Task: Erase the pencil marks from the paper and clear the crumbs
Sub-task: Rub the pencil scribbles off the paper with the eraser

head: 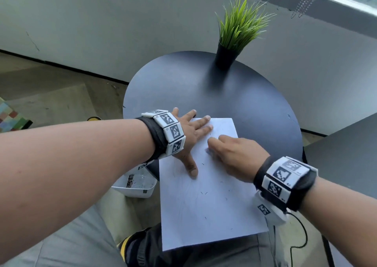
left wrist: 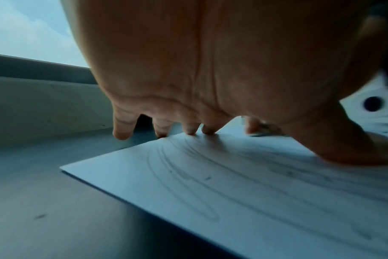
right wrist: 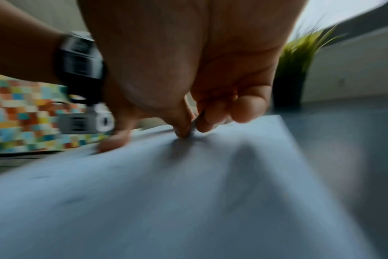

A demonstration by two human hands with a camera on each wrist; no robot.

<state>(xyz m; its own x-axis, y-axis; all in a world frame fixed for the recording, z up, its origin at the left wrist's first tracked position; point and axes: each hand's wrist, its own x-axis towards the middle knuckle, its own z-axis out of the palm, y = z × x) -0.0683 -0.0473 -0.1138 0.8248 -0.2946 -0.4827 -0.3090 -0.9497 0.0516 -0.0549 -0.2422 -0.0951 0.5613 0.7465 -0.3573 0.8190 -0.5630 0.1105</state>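
The paper (head: 208, 195) lies on the round table (head: 204, 91), its near end overhanging. The left hand (head: 188, 133) presses it flat, fingers spread. The right hand (head: 232, 154) pinches something small, blurred and mostly hidden, against the sheet.

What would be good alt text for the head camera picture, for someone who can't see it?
A person's left hand presses flat on a white sheet of paper while the right hand rubs its fingertips against it, the eraser itself hidden. Dark crumbs dot the sheet, which overhangs a round dark table holding a potted grass plant.
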